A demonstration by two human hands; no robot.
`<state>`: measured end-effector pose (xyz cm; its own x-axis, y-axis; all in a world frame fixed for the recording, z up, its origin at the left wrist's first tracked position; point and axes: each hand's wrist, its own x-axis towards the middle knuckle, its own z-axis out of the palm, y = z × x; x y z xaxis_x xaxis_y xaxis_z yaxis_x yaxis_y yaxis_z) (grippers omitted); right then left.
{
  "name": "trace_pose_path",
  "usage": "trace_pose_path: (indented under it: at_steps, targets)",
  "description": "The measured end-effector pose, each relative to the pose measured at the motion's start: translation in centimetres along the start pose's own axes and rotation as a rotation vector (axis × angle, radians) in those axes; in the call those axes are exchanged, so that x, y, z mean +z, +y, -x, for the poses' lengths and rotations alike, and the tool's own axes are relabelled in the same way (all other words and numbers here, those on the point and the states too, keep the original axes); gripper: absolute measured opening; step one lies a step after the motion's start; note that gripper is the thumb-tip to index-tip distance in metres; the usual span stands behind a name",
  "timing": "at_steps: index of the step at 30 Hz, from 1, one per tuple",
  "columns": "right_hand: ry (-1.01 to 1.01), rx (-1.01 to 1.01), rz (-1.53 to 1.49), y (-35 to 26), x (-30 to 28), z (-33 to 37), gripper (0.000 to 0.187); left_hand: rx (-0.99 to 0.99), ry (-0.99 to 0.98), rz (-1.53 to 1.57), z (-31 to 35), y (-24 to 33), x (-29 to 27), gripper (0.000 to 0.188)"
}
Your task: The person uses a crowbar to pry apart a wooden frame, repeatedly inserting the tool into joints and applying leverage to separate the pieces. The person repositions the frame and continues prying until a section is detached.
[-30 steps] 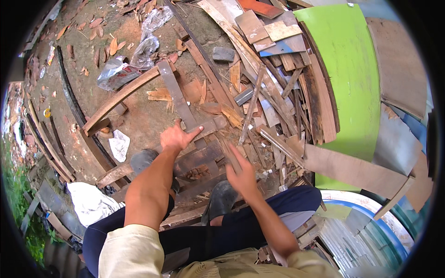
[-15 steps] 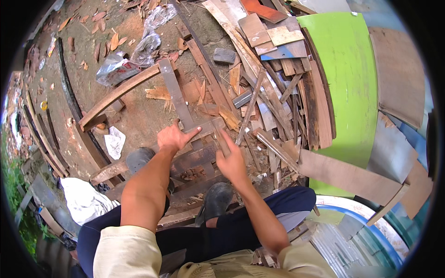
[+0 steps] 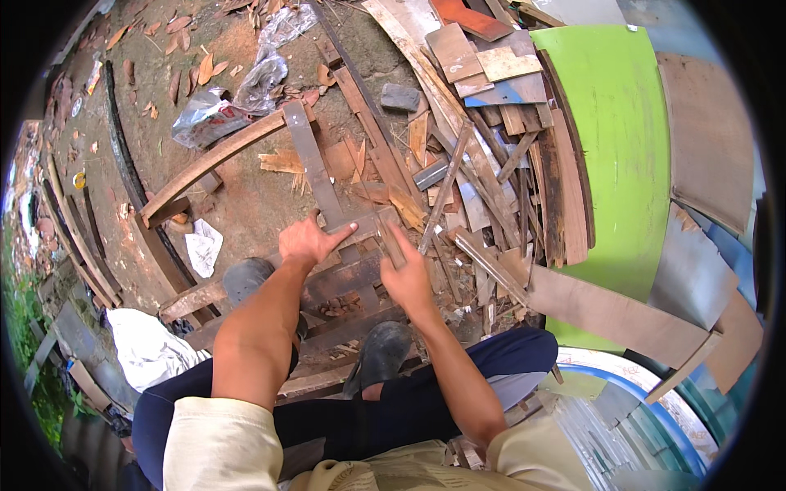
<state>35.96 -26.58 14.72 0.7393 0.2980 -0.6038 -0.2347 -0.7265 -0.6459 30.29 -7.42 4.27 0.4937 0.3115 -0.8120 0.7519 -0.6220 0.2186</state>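
My left hand (image 3: 304,244) is closed over the rail of a wooden frame (image 3: 307,151), its thumb stretched along the wood toward the right. My right hand (image 3: 407,280) grips a short flat wooden strip (image 3: 391,244), with the index finger laid along it. The strip's far end meets the end of the rail between my hands. A long wooden beam (image 3: 217,159) and a grey-brown crosspiece make up the frame's far side. Behind the rail are my dark shoes (image 3: 385,352), one at each side of a dark wooden block (image 3: 342,282).
Scrap wood (image 3: 491,155) is heaped at the right, beside a bright green panel (image 3: 614,147). A brown board (image 3: 618,307) juts out near my right knee. Clear plastic bags (image 3: 209,119) and a grey block (image 3: 399,97) lie on the dirt ahead. White cloth (image 3: 151,348) sits at left.
The view has shifted very slightly. Both hands keep their places on the wood, and the strip under my right hand has barely moved.
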Motion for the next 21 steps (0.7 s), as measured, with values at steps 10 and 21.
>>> trace_pose_path:
  at_steps: [10,21]
  targets:
    - [-0.024,-0.033,-0.007,-1.0,-7.1,15.3,0.066,-0.063,-0.017,-0.029,0.7,-0.1,-1.1,0.113]
    - [-0.021,-0.011,-0.003,-2.2,-8.0,16.4,0.067,-0.059,-0.015,-0.034,0.6,-0.5,-0.8,0.111]
